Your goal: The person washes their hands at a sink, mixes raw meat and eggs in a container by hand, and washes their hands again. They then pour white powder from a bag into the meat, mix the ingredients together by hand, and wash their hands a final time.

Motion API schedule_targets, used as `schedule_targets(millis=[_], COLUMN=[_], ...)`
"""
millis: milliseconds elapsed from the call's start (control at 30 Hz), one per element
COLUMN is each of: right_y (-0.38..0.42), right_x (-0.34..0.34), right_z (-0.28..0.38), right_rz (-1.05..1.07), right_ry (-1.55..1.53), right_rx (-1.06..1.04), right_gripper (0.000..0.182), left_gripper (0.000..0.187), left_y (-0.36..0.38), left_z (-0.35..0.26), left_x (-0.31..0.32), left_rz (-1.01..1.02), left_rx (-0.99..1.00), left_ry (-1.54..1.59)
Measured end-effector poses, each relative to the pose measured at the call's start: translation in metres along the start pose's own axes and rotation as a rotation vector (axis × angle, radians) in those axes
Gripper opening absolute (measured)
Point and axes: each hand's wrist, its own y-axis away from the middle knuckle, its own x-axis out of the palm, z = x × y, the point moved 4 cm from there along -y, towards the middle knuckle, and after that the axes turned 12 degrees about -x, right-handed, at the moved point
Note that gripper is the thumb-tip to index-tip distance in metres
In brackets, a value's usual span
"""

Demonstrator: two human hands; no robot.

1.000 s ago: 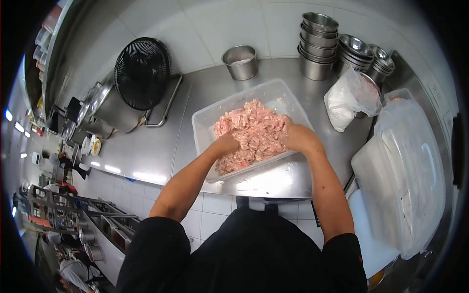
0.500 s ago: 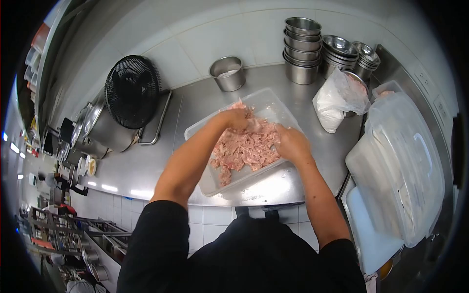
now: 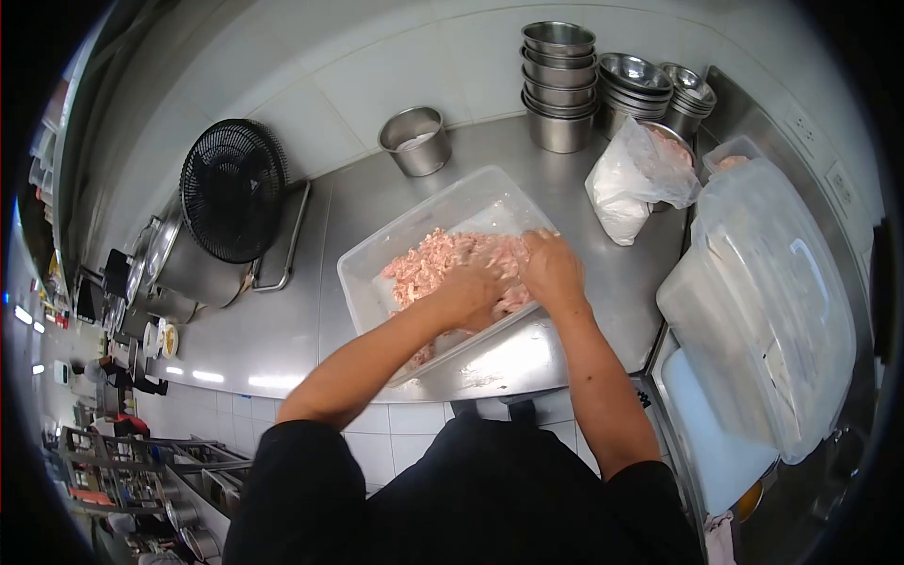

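A translucent plastic tub [image 3: 372,252] sits at an angle on the steel counter, with pale pink raw minced meat [image 3: 428,264] spread inside. My left hand [image 3: 474,294] is down in the meat near the tub's front wall; its fingers are smeared by motion and partly buried. At the tub's right corner, my right hand [image 3: 554,268] is curled over the rim, its fingertips inside against the meat. The hand hides that corner.
Behind the tub stands a steel pot [image 3: 415,141] with something white inside. Stacked steel pots [image 3: 559,89], bowls [image 3: 637,87] and a white plastic bag [image 3: 623,179] are at back right. A black fan [image 3: 234,191] stands left; a large clear bin [image 3: 767,292] lies right.
My left hand has come from the back of the meat toward the front wall. The meat is now heaped more to the back left. The view has shifted slightly.
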Motion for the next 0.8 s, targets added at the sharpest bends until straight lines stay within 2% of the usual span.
schedule_targets(millis=[67, 167, 267, 300, 367, 467, 500, 600, 700, 767, 800], right_y=[-0.001, -0.002, -0.006, -0.004, -0.008, -0.02, -0.026, -0.053, -0.066, -0.059, -0.036], right_x=[0.001, -0.001, 0.004, 0.007, 0.006, -0.002, -0.005, -0.011, -0.025, 0.042, 0.063], right_z=[0.001, 0.006, 0.002, 0.002, 0.0, 0.001, 0.004, 0.011, 0.049, 0.044, 0.05], right_rz=[0.097, 0.195, 0.14, 0.104, 0.16, 0.359, 0.45, 0.472, 0.343, 0.336, 0.504], right_ry=[-0.019, -0.048, -0.07, -0.082, -0.092, -0.166, -0.203, -0.351, -0.604, -0.459, -0.291], right_rx=[-0.022, -0.033, -0.121, -0.166, -0.133, 0.046, 0.125, 0.084, 0.024, -0.235, -0.271], right_gripper=[0.023, 0.022, 0.022, 0.022, 0.029, 0.044, 0.05, 0.058, 0.072, 0.062, 0.062], left_gripper=[0.059, 0.062, 0.074, 0.075, 0.077, 0.077, 0.068, 0.06, 0.05, 0.049, 0.049], left_y=[0.038, 0.071, 0.052, 0.048, 0.03, 0.021, 0.028, 0.033, 0.043, 0.025, 0.018], left_z=[0.018, 0.034, 0.044, 0.044, 0.052, 0.077, 0.08, 0.113, 0.12, 0.142, 0.15], left_x=[0.001, 0.02, 0.034, 0.042, 0.042, 0.011, -0.02, -0.043, -0.065, -0.034, -0.021], left_rz=[-0.024, 0.161, 0.286, 0.34, 0.416, 0.437, 0.574, 0.317, 0.162, -0.014, -0.098], left_rx=[0.026, -0.044, -0.234, -0.248, -0.267, -0.11, -0.066, -0.149, -0.683, -0.572, -0.513], left_ry=[0.078, 0.026, 0.065, 0.069, 0.072, 0.499, 0.769, 0.862, 1.204, 0.794, 0.59])
